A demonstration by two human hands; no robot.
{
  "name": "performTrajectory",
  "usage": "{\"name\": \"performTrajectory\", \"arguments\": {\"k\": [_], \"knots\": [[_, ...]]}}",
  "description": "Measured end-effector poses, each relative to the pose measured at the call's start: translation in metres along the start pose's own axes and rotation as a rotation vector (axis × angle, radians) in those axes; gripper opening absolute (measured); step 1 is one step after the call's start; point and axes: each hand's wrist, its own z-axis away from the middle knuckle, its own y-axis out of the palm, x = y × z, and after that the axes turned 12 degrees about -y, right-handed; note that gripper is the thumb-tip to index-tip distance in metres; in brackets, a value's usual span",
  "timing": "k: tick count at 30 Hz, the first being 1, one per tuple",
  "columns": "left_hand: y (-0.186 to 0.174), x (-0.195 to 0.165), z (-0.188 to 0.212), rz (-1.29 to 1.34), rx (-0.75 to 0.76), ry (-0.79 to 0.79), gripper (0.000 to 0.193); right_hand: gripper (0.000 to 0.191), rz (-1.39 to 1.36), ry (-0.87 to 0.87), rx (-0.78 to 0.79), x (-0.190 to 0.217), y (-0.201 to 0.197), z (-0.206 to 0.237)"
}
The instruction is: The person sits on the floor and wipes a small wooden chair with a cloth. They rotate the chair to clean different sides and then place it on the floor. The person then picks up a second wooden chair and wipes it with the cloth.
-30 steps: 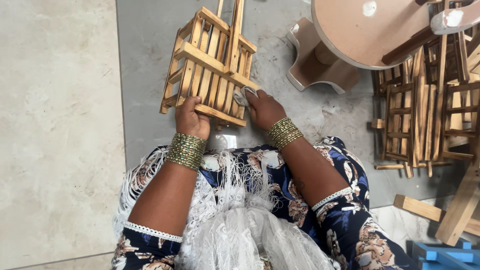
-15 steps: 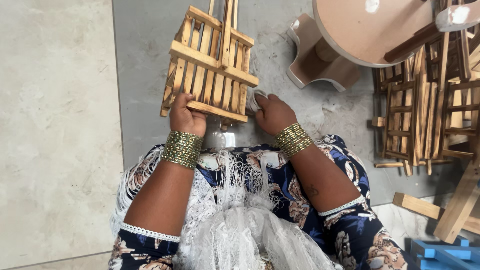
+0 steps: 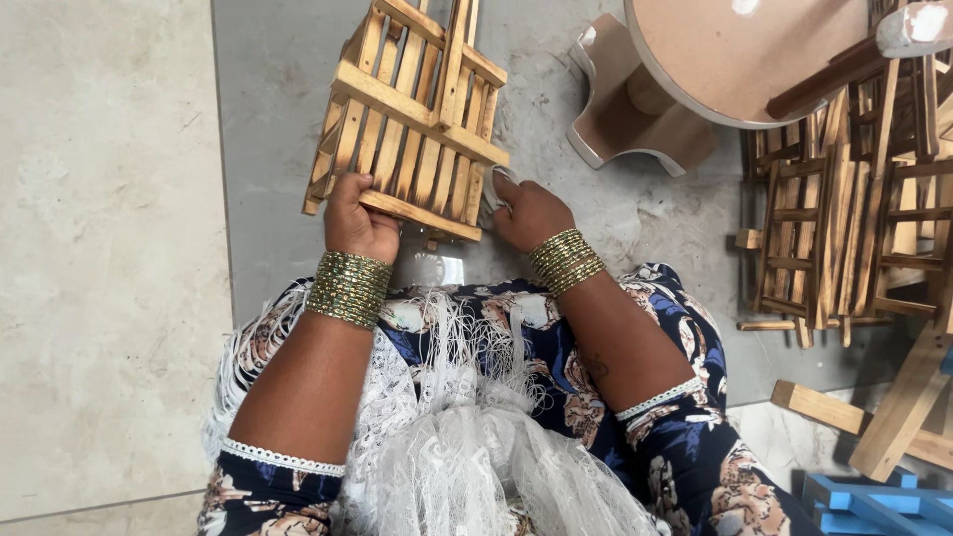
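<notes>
Left hand: my left hand point(image 3: 359, 223) sits at centre left of the frame, fingers curled tight around the bottom crossbar of the slatted wooden frame point(image 3: 412, 124).
Right hand: my right hand point(image 3: 531, 211) is just right of centre, at the frame's lower right corner, fingers closed on a small pale piece point(image 3: 493, 189) pressed against the wood; what the piece is I cannot tell.
Slatted wooden frame: it fills the upper middle of the picture, tilted, its top running out past the upper edge, its lower edge resting in my hands above my lap.
Bangles: stacks of green and gold bangles point(image 3: 347, 288) ring my left wrist, and another stack point(image 3: 566, 261) rings my right.
Lap: my dark blue floral dress point(image 3: 685, 457) and a white lace shawl point(image 3: 467, 447) take up the bottom middle.
Small clear thing: a shiny transparent object point(image 3: 440, 268) lies just under the frame, between my wrists; too blurred to name.
Round table: a round tan table point(image 3: 735, 55) stands at upper right on a stepped foot.
More frames: other slatted wooden frames point(image 3: 844, 228) are stacked at the right edge.
Loose wood: plain wooden bars point(image 3: 844, 412) lie at lower right, above a blue crate point(image 3: 874, 501) in the corner.
Floor: grey floor point(image 3: 268, 99) under the work, pale tile point(image 3: 99, 248) along the left.
</notes>
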Motion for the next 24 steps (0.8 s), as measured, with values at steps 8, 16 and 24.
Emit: {"name": "performTrajectory", "arguments": {"k": [8,16,24], "knots": [[-0.005,-0.001,-0.004,-0.063,-0.018,-0.021,0.011,0.061,-0.049,-0.122,-0.033,0.015,-0.009,0.008],[0.0,0.002,0.004,-0.044,0.028,0.0,0.013,0.062,-0.084,-0.085,0.028,0.006,0.002,-0.006],[0.0,0.001,0.003,-0.061,0.025,0.007,0.012,0.066,-0.225,-0.067,0.007,-0.003,0.013,-0.002]]}}
